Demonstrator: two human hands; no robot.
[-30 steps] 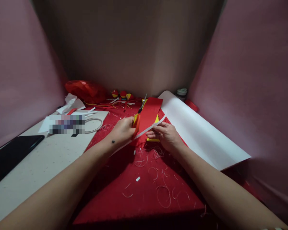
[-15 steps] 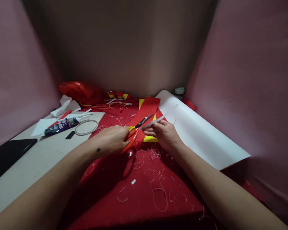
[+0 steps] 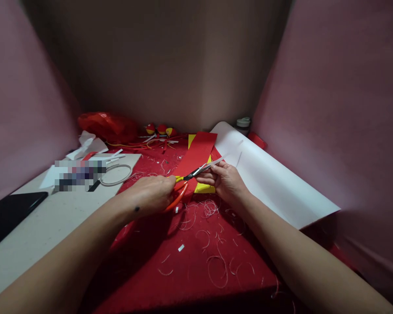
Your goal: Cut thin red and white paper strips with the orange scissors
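Note:
My left hand (image 3: 157, 192) is closed around the orange and yellow handles of a pair of scissors (image 3: 180, 198), whose blades point up and to the right. Between the fingertips of my right hand (image 3: 228, 181) is a narrow white strip (image 3: 219, 160), apparently paper. The blades lie along the strip, nearly closed, close to the right fingertips. Beneath both hands are a red ribbed sheet (image 3: 198, 150) and a yellow sheet (image 3: 204, 188), partly covered. Small white snippets (image 3: 181, 248) and curled pale threads (image 3: 218, 271) are scattered on the red cloth (image 3: 144, 266).
A large white sheet (image 3: 275, 187) slopes along the right, with a lidded container (image 3: 243, 124) behind it. Small red and yellow figures (image 3: 162, 129) and a red plastic bag (image 3: 106, 126) stand at the back. A grey ring (image 3: 115, 175) and a black device (image 3: 13, 213) lie left.
The scissor blades have drawn together and moved along the strip toward my right fingers. The view has shifted slightly. A patch over the left-hand items is now pixelated.

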